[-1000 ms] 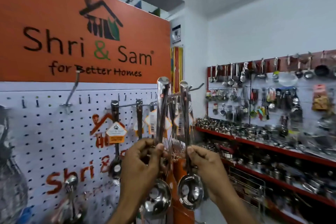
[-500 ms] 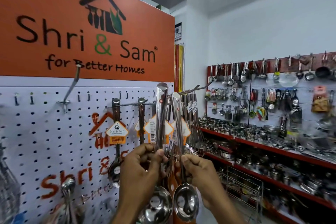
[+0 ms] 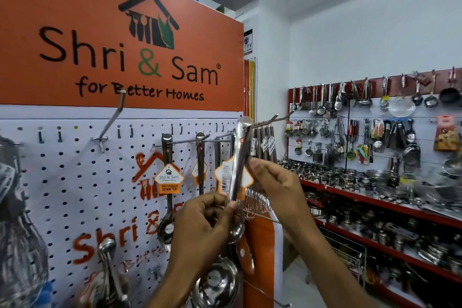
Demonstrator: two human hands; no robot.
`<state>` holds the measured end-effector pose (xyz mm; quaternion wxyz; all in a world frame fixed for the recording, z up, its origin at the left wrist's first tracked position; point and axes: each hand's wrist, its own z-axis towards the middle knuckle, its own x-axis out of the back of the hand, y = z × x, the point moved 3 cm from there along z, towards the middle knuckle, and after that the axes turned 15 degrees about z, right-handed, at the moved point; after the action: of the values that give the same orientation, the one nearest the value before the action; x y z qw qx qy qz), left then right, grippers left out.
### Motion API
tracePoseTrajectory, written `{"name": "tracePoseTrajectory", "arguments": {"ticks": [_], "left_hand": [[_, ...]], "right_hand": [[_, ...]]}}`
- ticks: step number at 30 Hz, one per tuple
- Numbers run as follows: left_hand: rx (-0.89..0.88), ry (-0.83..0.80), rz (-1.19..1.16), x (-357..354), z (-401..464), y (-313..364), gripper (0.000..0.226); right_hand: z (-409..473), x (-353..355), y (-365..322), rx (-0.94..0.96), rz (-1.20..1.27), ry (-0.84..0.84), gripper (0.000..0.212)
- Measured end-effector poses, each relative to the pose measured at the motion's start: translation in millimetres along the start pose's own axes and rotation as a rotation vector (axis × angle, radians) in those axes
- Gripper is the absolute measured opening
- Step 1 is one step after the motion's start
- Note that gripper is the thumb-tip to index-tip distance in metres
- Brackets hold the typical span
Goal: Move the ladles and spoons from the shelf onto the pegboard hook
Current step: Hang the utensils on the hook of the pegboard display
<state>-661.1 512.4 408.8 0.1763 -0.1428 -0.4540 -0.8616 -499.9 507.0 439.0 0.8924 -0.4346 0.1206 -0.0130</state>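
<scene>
**Ladles held up at the pegboard hook**

Ladles were in both hands in front of the pegboard [image 3: 75, 182]. My left hand [image 3: 200, 227] was closed round the lower shaft of one ladle [image 3: 238, 165], thumb and fingers pinching it just above the bowl. That ladle stood nearly upright, its handle top level with the hook [image 3: 272, 120] that juts out from the board's right edge. A second ladle bowl [image 3: 217, 285] hung below the left hand; I could not tell how it was held.

My right hand [image 3: 277, 182] was pinched on a thin handle just beside the first ladle, higher up, its fingertips touching the metal near the orange tag [image 3: 225, 177]. The upper end of that handle leaned toward the hook's near end, but blur kept me from telling whether it was threaded on.

On that hook, a row of dark-handled whisks [image 3: 265, 145] hung behind my hands, their wires showing below my right hand. To the left, two more ladles hung from another hook [image 3: 190, 141], the nearer one [image 3: 167, 182] carrying a house-shaped label. An empty hook [image 3: 112, 120] stuck out further left, under the orange sign [image 3: 120, 32]. Well off to the right, red shelves [image 3: 375, 207] carried steel pots, with utensils hanging above them.
</scene>
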Motion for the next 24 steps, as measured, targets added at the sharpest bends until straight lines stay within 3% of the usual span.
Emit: {"name": "tracePoseTrajectory", "arguments": {"ticks": [6, 9, 11, 13, 17, 24], "left_hand": [[-0.183, 0.01, 0.25, 7.5, 4.9, 14.8, 0.018], [-0.312, 0.282, 0.315, 21.9, 9.0, 24.2, 0.017], [-0.363, 0.451, 0.38, 28.7, 13.7, 31.0, 0.013], [-0.374, 0.521, 0.464, 28.5, 24.3, 33.3, 0.043], [-0.348, 0.402, 0.526, 16.0, 43.7, 34.8, 0.085], [-0.35, 0.302, 0.448, 2.6, 56.3, 23.1, 0.089]], "right_hand": [[11.7, -7.3, -14.6, -0.012, 0.125, 0.08, 0.041], [18.6, 0.0, -7.3, -0.044, 0.14, 0.153, 0.04], [23.4, 3.2, -0.6, -0.067, 0.112, 0.174, 0.029], [27.6, 1.8, 5.0, -0.086, 0.073, 0.179, 0.024], [37.3, -0.1, 11.1, -0.134, 0.011, 0.176, 0.022], [49.4, -0.7, 23.4, -0.204, 0.038, 0.182, 0.014]]}}
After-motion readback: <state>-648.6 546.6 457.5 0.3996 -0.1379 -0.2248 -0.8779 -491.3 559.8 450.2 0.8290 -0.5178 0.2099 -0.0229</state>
